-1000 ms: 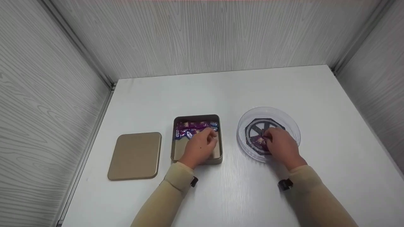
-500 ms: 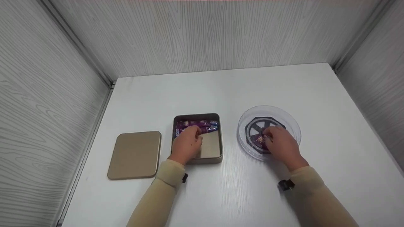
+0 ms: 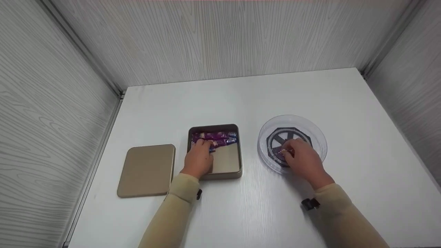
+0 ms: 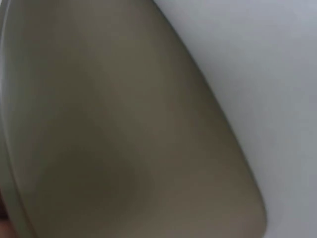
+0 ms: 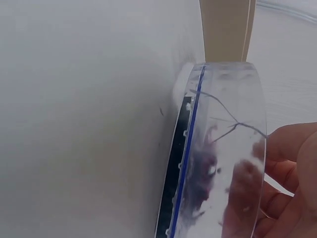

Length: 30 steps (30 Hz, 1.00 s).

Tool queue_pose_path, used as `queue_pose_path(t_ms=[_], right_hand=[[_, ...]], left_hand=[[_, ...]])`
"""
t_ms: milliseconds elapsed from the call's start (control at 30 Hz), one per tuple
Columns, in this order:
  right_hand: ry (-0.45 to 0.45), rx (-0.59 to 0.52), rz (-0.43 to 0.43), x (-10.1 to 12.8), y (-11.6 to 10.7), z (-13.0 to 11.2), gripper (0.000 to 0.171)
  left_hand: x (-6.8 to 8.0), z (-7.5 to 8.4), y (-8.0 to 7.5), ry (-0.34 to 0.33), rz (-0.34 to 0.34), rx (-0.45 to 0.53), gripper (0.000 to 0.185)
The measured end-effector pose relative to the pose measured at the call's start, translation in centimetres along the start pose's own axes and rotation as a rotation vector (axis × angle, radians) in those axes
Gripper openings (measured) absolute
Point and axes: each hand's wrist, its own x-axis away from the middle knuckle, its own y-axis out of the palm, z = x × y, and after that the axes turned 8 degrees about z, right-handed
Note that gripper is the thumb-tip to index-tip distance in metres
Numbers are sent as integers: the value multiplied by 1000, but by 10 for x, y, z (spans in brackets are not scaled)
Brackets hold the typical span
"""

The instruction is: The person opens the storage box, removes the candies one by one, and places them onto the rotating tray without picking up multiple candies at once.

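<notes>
Shifted leftward, left hand (image 3: 199, 159) grips purple candies (image 3: 215, 138); right hand (image 3: 303, 159) pinches a candy (image 3: 283, 152) in the dish (image 3: 318, 137).

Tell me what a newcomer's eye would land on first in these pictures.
The purple sweets stand out first, heaped at the far end of the open gold tin in the middle of the white table, with the left hand reaching among them. Next comes the round clear dish to the right, where the right hand rests over more purple sweets. The tin's lid lies flat at the left.
</notes>
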Motion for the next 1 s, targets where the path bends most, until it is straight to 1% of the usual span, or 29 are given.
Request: queue_pose_path(t_ms=[100,233,433,567,633,767,833,900,1000], right_hand=[[-4,-8,-1,1,1,-2,10],[-8,-18,2,0,1,-4,11],[-6,-26,-4,-1,2,-3,10],[-1,-31,-5,-1,3,-2,9],[-5,-34,-4,-1,3,-2,10],[-14,-42,-8,-1,2,-3,13],[-11,-46,-12,-1,2,-4,14],[-9,-50,-15,-1,2,-4,15],[-5,-54,-14,-2,2,-4,15]], left_hand=[[-2,-2,3,-10,-33,0,51],[-3,-3,5,-9,-53,11,54],[-3,-5,7,7,-51,37,53],[-3,-5,8,-2,-38,72,49],[-3,-4,8,1,-25,80,42],[-3,-3,7,27,-1,89,19],[-2,-2,7,43,0,85,9],[-2,-1,6,61,-4,68,4],[-1,1,6,82,-19,22,3]])
